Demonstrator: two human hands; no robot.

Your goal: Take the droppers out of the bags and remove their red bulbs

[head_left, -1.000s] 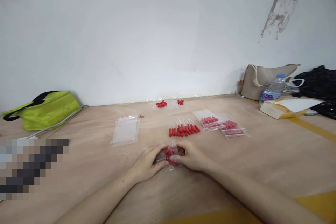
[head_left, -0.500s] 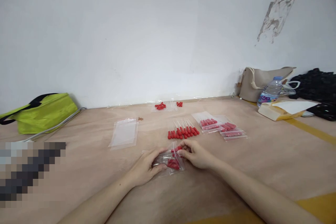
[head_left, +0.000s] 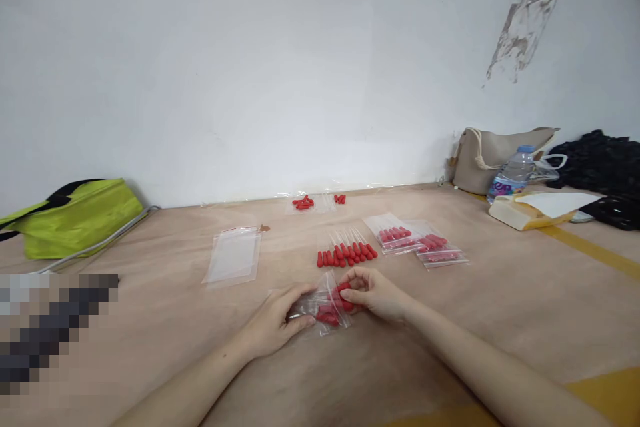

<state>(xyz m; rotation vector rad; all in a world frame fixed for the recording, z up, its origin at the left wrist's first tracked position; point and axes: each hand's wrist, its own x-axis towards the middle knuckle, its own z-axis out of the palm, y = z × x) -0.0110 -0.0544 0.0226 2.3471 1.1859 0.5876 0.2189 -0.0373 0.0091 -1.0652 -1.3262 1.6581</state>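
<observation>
My left hand (head_left: 275,323) grips a clear zip bag (head_left: 305,309) near the table surface, thumb in front and fingers behind. Red rubber bulbs of droppers (head_left: 327,315) show inside it. At the bag's mouth, my right hand (head_left: 373,293) pinches red-bulbed droppers (head_left: 345,293); how many is unclear, and their stems are hidden by the plastic. Just beyond the hands lies a row of droppers (head_left: 347,253), red bulbs towards me and thin clear stems pointing away. To their right rest two filled zip bags (head_left: 393,233) with red bulbs inside.
Flat, unfilled zip bags (head_left: 233,257) lie at the left. By the wall are small groups of red bulbs (head_left: 303,203). A green bag (head_left: 85,220) and a white cable stand far left. At right are a grey bag (head_left: 487,160), a water bottle (head_left: 515,173) and an open box (head_left: 530,212).
The red bulbs in my right fingers now sit slightly lower and further right at the bag's mouth, and show more. My left hand keeps its hold. The whole view has shifted slightly.
</observation>
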